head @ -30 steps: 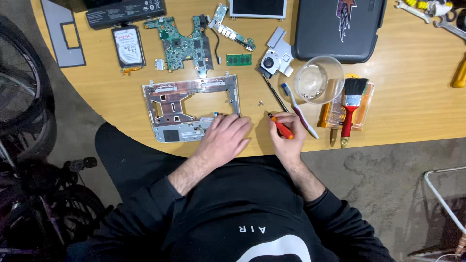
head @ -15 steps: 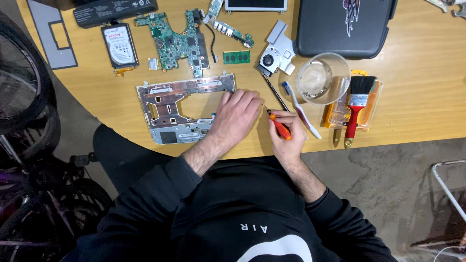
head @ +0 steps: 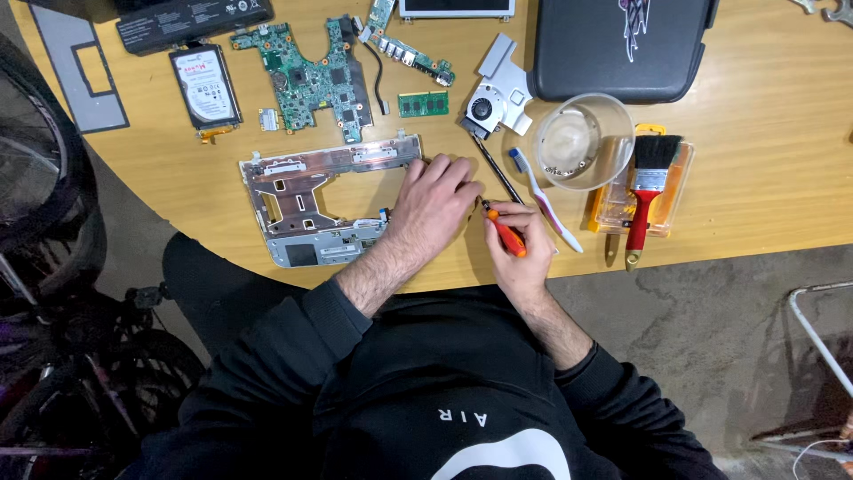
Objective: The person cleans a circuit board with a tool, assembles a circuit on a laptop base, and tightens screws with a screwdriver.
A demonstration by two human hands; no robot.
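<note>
A silver laptop chassis frame (head: 306, 200) lies on the wooden table near its front edge. My left hand (head: 431, 209) rests palm down on the frame's right end, fingers curled toward its top right corner. Right beside it, my right hand (head: 515, 244) grips a small orange-handled screwdriver (head: 506, 236) with the tip pointing up and left toward my left fingertips. The two hands nearly touch. What lies under my left fingers is hidden.
Behind the frame lie a green motherboard (head: 306, 76), a hard drive (head: 204, 84), a memory stick (head: 423, 104), a cooling fan (head: 493, 98) and a black case (head: 617, 44). To the right are a clear bowl (head: 577, 142), a toothbrush (head: 544, 200) and a red-handled paintbrush (head: 647, 191).
My left hand slid up and right along the frame, from its lower right corner to its top right corner. The right hand with the screwdriver stayed about where it was.
</note>
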